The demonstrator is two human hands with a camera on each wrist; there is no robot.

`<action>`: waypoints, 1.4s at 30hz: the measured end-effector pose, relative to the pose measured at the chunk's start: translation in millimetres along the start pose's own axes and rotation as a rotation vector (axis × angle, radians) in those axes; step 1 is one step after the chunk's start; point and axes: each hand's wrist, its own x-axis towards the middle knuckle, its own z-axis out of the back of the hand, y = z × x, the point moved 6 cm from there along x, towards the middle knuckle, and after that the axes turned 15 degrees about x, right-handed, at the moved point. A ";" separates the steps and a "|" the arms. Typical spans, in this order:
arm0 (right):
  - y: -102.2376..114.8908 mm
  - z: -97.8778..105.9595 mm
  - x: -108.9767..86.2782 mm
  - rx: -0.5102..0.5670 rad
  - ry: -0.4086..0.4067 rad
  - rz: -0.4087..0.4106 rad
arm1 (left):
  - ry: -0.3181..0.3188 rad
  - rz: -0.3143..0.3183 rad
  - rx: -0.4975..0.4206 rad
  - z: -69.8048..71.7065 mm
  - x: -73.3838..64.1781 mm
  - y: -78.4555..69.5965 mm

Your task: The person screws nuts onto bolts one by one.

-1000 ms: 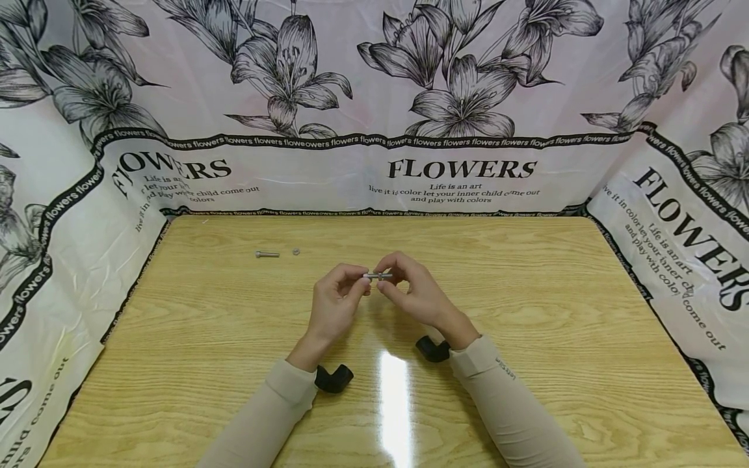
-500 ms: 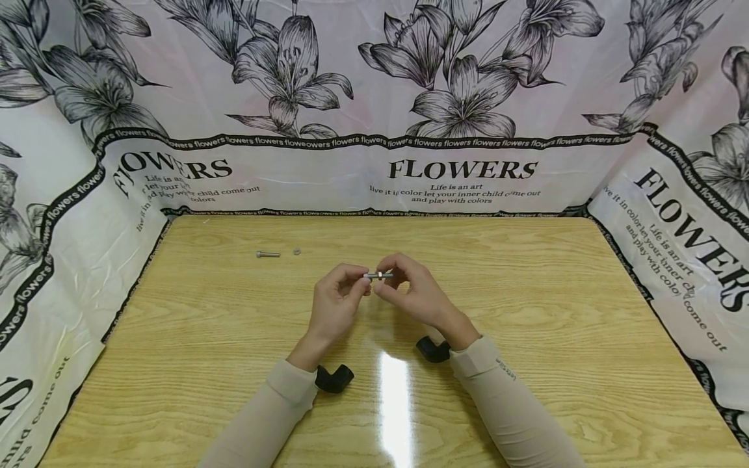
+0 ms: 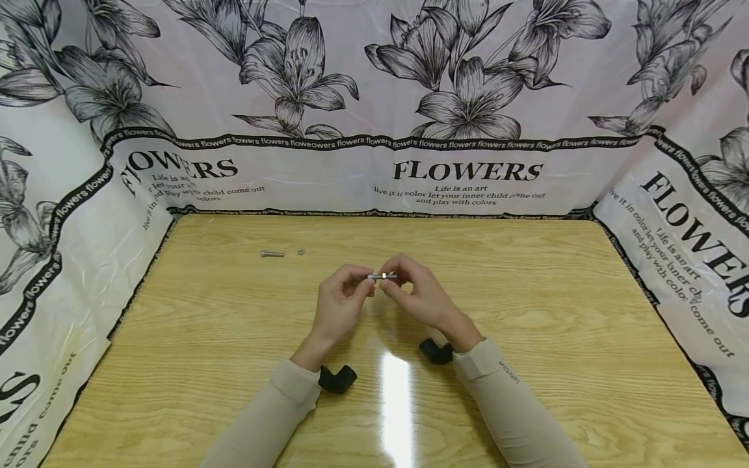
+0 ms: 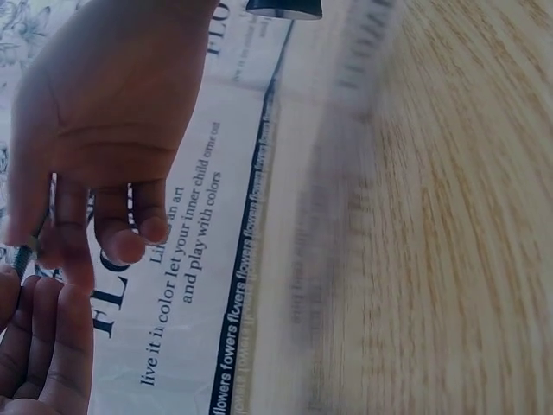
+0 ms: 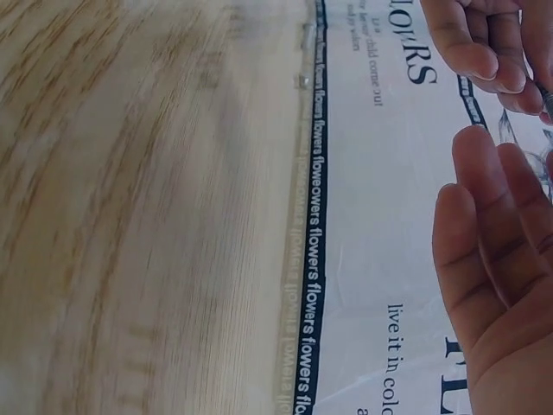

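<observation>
My left hand (image 3: 339,302) pinches a small metal bolt (image 3: 376,277) by its head end, between thumb and forefinger. The bolt lies level, pointing right, with a hex nut (image 3: 383,276) partway along its shank. Thumb and forefinger of my right hand (image 3: 418,296) are curled about the nut, one above and one below. In the left wrist view, a bit of threaded shank (image 4: 22,259) shows between the fingertips; the nut is hidden there. At the right edge of the right wrist view, the right hand (image 5: 510,294) has its other fingers loosely extended.
A second bolt (image 3: 272,254) and a loose nut (image 3: 301,251) lie on the wooden table (image 3: 205,325), back left of the hands. Black wrist pieces (image 3: 337,379) sit at both cuffs. A flower-printed cloth (image 3: 316,175) encloses the table's back and sides.
The right thumb and forefinger have shifted slightly at the nut, and the light on the nut's faces differs. The left hand keeps its grip. The whole head view has slid a little.
</observation>
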 end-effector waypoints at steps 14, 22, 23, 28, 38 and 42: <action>-40.4 6.7 -0.2 -0.007 -0.027 -0.069 | -0.004 0.005 0.004 2.8 1.2 -1.1; -35.4 3.8 1.3 -0.008 -0.009 -0.008 | -0.001 -0.005 0.004 2.4 0.6 -0.9; -32.7 3.3 1.3 -0.018 -0.007 -0.002 | -0.002 -0.004 0.005 2.3 0.5 -0.9; -6.8 2.4 0.7 -0.074 0.003 0.003 | 0.001 -0.007 0.005 0.4 0.3 -0.7; -4.0 3.8 -0.8 -0.006 -0.017 -0.092 | 0.004 0.009 0.010 -0.7 0.3 1.0; -2.5 2.5 -0.2 0.013 0.006 -0.024 | 0.005 0.006 0.012 -0.8 0.3 1.0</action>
